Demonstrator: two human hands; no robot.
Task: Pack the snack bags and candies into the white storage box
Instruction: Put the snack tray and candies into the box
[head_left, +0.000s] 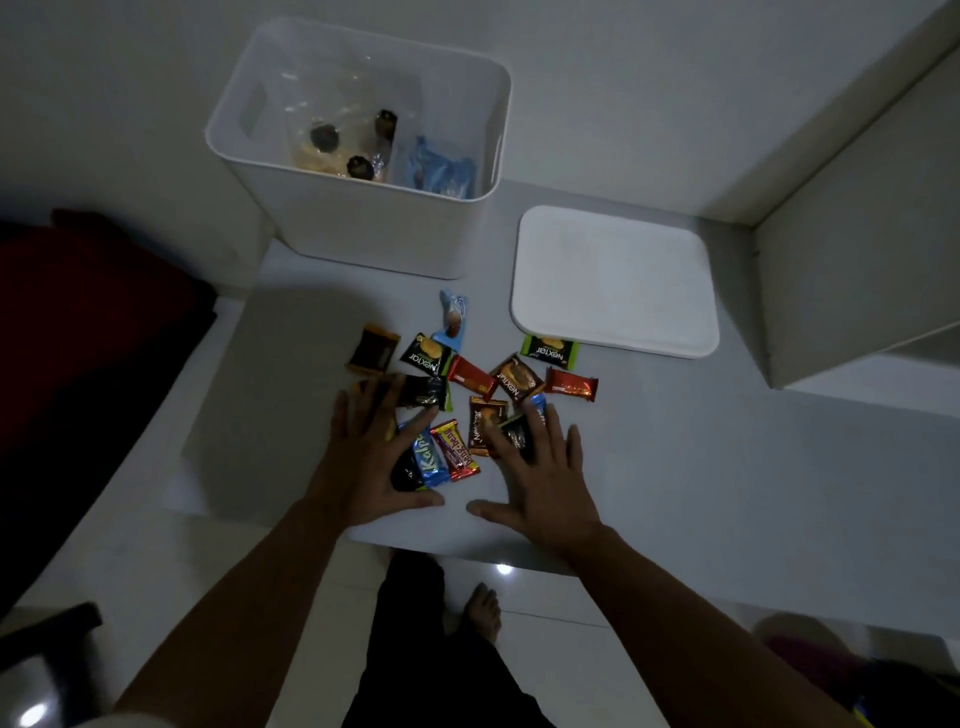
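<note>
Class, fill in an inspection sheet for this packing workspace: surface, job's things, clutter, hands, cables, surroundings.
Surface: pale grey tabletop, dimly lit.
Job's things: open white plastic storage box already holding clear and blue snack bags; loose wrapped candies scattered in front of it.
Clutter: flat white box lid lying right of the box.
Hands: left hand and right hand spread flat on the candies, no grip on anything.
Cables: nothing seen.
Surroundings: dark red cushion at left; glossy white floor tiles; bare foot below.
</note>
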